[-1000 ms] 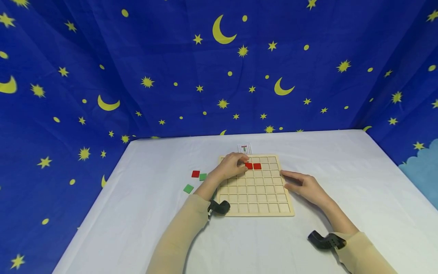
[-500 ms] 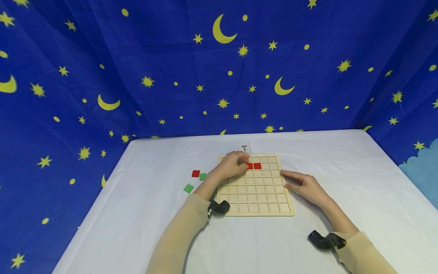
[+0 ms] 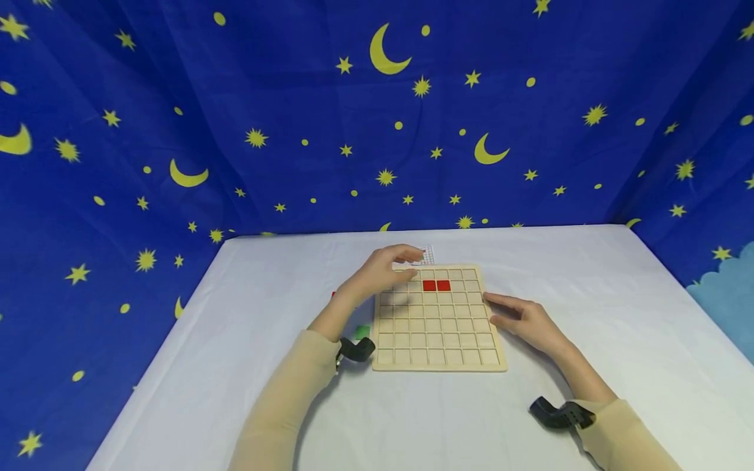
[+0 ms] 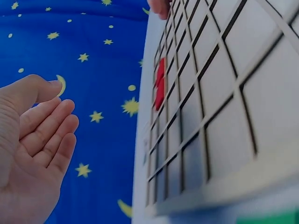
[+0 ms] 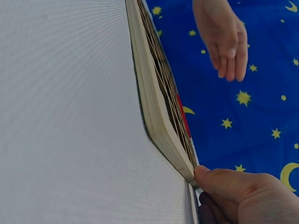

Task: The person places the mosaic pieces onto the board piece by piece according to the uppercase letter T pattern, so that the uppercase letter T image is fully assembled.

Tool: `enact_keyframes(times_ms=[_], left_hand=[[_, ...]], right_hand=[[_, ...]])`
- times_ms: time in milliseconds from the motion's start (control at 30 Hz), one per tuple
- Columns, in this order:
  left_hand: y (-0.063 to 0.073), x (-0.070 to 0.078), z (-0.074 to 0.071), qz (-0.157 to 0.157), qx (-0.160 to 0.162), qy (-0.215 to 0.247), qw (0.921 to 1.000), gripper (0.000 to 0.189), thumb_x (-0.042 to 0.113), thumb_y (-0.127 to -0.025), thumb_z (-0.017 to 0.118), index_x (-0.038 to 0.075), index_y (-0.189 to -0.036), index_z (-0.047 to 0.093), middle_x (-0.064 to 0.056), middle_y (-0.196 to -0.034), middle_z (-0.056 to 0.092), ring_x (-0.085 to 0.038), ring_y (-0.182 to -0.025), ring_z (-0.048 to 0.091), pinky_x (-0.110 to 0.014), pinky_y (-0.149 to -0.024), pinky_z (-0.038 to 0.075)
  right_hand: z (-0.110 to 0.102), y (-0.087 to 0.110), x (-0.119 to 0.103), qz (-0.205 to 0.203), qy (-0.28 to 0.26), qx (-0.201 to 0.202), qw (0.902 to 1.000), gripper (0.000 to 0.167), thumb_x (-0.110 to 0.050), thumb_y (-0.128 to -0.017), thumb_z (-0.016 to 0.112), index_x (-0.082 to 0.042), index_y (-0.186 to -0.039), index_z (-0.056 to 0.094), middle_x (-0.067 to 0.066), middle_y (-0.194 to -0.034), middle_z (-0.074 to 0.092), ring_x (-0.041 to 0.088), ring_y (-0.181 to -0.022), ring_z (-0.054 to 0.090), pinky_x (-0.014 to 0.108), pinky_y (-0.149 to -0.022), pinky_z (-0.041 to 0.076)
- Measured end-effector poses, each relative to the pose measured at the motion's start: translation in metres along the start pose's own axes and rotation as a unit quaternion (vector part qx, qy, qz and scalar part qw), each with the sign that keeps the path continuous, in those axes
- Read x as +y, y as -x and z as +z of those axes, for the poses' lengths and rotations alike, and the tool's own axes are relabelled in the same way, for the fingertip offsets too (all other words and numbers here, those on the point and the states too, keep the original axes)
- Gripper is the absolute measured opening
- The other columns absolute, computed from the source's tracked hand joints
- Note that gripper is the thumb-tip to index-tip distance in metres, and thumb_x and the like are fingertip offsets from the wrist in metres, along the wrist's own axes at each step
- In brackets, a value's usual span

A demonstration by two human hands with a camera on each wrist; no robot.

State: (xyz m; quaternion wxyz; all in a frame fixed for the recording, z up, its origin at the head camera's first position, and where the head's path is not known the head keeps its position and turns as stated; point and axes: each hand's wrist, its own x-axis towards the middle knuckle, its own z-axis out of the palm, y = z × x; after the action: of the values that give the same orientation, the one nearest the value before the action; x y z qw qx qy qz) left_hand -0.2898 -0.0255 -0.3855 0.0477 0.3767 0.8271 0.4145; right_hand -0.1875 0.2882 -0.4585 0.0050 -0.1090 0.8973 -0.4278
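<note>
A square wooden grid board (image 3: pixel 436 340) lies on the white-covered table. Two red square tiles (image 3: pixel 436 286) sit side by side in the second row from its far edge. My left hand (image 3: pixel 381 268) hovers above the board's far left part, apart from the tiles. Its fingers are relaxed with nothing in them, and the left wrist view shows the bare palm. Against the board's right edge rest the thumb and fingertips of my right hand (image 3: pixel 533 325); in the right wrist view the thumb touches the rim.
A small printed grid card (image 3: pixel 429 255) lies just behind the board, partly covered by my left hand. Left of the board are a green tile (image 3: pixel 362 332) and the sliver of a red tile (image 3: pixel 334 294), mostly hidden by my left arm. A blue star-patterned curtain (image 3: pixel 330 131) stands behind.
My left hand has come away from the left red tile, lifting up and to the left, so both red tiles show fully. The right hand stays at the board's edge.
</note>
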Motion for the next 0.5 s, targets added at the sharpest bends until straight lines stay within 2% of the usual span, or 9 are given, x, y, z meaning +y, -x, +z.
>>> enact_keyframes(times_ms=[233,500], left_hand=[[0.022,-0.001,-0.029,0.005,0.035,-0.026,0.9990,0.037,0.013,-0.089,0.066,0.008,-0.125,0.059,-0.004,-0.117,0.063,-0.016,-0.111,0.055,-0.029,-0.096,0.042],[0.050,-0.017,-0.052,-0.029,0.076,-0.040,0.9959,0.036,0.011,-0.088,0.067,0.008,-0.123,0.060,-0.005,-0.115,0.064,-0.018,-0.110,0.056,-0.032,-0.096,0.043]], right_hand=[[0.000,0.000,0.000,-0.004,0.005,0.005,1.0000,0.049,-0.021,-0.088,0.068,-0.007,-0.133,0.055,0.012,-0.136,0.051,0.036,-0.129,0.039,0.053,-0.104,0.031],[0.001,0.001,-0.002,0.005,0.000,0.001,1.0000,0.049,-0.022,-0.088,0.068,-0.008,-0.133,0.055,0.011,-0.136,0.050,0.036,-0.130,0.038,0.052,-0.104,0.030]])
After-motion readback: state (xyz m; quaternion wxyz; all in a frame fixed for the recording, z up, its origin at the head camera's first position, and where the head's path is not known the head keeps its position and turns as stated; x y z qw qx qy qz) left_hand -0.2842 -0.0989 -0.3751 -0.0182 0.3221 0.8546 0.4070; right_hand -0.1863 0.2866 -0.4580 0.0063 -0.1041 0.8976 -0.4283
